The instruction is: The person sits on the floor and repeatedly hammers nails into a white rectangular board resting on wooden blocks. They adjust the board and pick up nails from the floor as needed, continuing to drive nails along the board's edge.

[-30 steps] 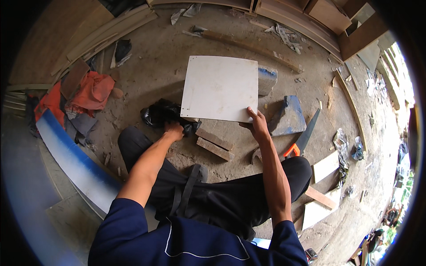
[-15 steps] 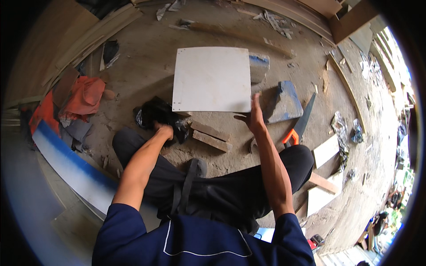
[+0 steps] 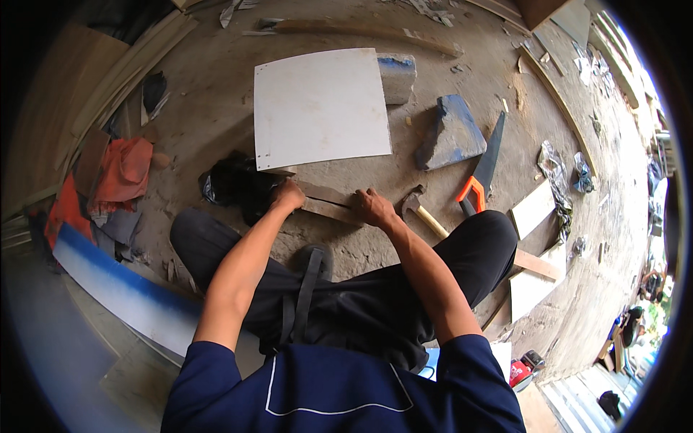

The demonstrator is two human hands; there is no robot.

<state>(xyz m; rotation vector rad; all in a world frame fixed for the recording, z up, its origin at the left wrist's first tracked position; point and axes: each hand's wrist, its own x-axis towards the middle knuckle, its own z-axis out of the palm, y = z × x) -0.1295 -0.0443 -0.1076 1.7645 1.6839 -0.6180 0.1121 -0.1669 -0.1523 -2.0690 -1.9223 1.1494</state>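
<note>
Two short brown wood strips [image 3: 326, 195] lie side by side on the floor before me. My left hand [image 3: 289, 196] is closed at their left end, beside a crumpled black plastic bag [image 3: 234, 184]. At the right end, my right hand [image 3: 375, 208] has curled fingers gripping the wood. Which of the two strips each hand holds is partly hidden. Just beyond my hands, a white square board [image 3: 321, 108] with small holes near its left corners rests raised on blocks. A hammer [image 3: 426, 213] with a wooden handle lies right of my right hand.
A handsaw [image 3: 487, 169] with an orange handle lies by my right knee. Next to it is a blue-stained concrete block [image 3: 453, 133], and another block [image 3: 398, 78] shows beside the board. Orange cloth [image 3: 124, 169] lies left; a long wood batten [image 3: 361, 29] lies at the back.
My right hand has left the board's right edge and come down to the wood strips. My left hand has moved from the black bag to their left end. The hammer now shows fully.
</note>
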